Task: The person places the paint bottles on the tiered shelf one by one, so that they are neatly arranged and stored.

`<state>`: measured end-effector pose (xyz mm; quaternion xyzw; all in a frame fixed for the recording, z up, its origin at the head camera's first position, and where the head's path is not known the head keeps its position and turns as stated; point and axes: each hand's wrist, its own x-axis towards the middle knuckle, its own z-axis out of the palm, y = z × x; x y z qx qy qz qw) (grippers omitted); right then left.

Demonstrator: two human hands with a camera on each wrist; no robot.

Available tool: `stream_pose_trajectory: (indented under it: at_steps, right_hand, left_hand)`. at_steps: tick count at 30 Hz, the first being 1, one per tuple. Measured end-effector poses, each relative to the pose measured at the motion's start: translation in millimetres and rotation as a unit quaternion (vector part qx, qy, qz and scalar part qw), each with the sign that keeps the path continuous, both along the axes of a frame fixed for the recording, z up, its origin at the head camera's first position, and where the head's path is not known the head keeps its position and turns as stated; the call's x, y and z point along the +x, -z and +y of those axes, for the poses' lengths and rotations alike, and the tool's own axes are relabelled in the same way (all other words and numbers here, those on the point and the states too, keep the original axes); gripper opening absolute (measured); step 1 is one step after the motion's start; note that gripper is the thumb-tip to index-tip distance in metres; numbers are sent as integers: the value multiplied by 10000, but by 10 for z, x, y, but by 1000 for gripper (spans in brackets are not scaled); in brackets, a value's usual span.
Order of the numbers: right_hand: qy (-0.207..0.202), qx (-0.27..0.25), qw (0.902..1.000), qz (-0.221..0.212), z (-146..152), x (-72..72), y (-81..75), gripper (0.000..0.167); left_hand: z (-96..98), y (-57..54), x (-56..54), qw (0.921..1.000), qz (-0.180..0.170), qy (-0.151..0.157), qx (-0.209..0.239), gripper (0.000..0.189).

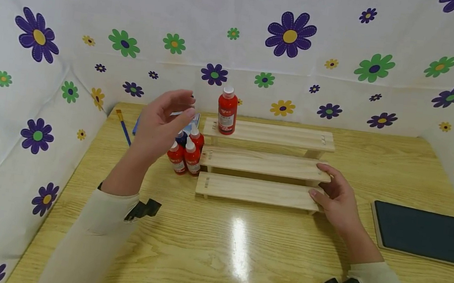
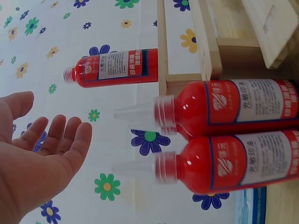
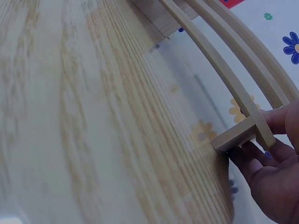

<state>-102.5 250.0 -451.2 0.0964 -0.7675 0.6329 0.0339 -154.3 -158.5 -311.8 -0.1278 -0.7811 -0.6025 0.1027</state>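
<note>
A three-step wooden rack (image 1: 264,164) stands on the table. One red bottle (image 1: 226,114) with a white cap is upright at the left end of its top step. Beside the rack's left end several red bottles (image 1: 176,158) with pointed nozzles stand close together, with a dark blue bottle (image 1: 181,138) partly hidden among them. My left hand (image 1: 160,123) is raised over these bottles, its fingers loosely bent and nothing in them; the left wrist view shows the palm bare. At the right end, my right hand (image 1: 338,200) grips the rack's lower steps, thumb on the bottom board.
A paintbrush (image 1: 123,127) with a blue handle lies at the back left. Behind the left hand is a blue packet (image 1: 136,125), mostly covered. A dark flat board (image 1: 429,232) lies at the right. Flower-printed cloth (image 1: 258,6) closes off the back and sides.
</note>
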Motion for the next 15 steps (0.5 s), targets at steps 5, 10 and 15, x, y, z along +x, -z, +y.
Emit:
stream_pose_trajectory:
  at_steps: [5,10,15]
  right_hand:
    - [-24,-62,10000,-1,-5,0,4,65]
    - [-47,-105,9999,6,-9,3,1,65]
    - [-22,-71,10000,37,-1,7,12,65]
  left_hand:
    - [-140,90,118,9998,37,-213,19,34]
    - [-274,221,203,9986,23,-519,83,32]
    - [-381,353,257,9974,-133,-705,-45,32]
